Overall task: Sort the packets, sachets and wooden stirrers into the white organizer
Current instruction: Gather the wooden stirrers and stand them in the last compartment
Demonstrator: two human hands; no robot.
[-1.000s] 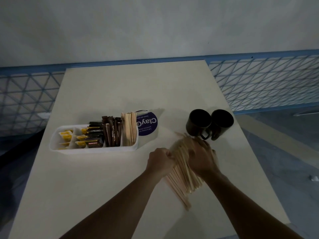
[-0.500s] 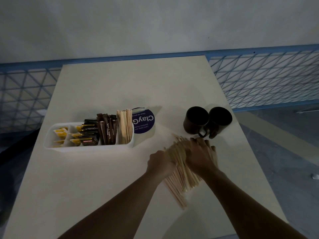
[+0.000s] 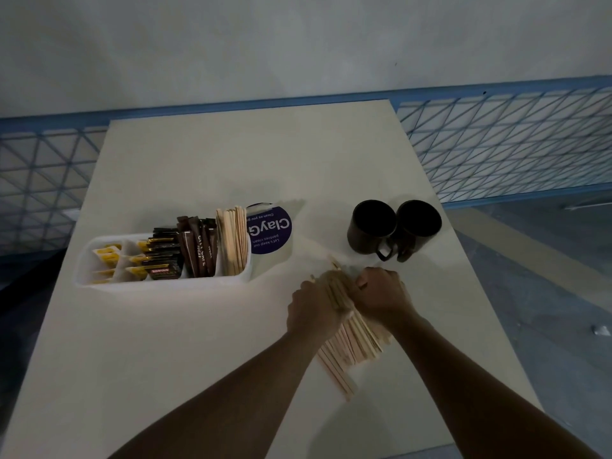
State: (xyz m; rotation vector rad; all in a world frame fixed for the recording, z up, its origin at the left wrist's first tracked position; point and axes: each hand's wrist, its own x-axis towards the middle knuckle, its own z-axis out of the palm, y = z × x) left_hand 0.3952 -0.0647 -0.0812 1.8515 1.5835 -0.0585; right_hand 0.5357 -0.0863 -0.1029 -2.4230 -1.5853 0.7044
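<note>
Both hands are on the loose pile of stirrers on the bench. The left hand is curled against the pile's left side. The right hand has its fingers curled over the right side, so the two are squeezing the bundle between them. The sticks run roughly away from the person, far ends tipped a little left. A few stragglers poke out the near end, outside the grip.

The organizer sits left of the fingers and slightly farther out, so the left hand is the closer one. The end slot nearest the fingers has stirrers standing in it, so I'd guess that's where this bundle goes, stood on end. It's bare bench between that hand and the organizer, so the path looks easy. Watch the two mugs just past the right fingers. The bench edge isn't far off to the right either.
</note>
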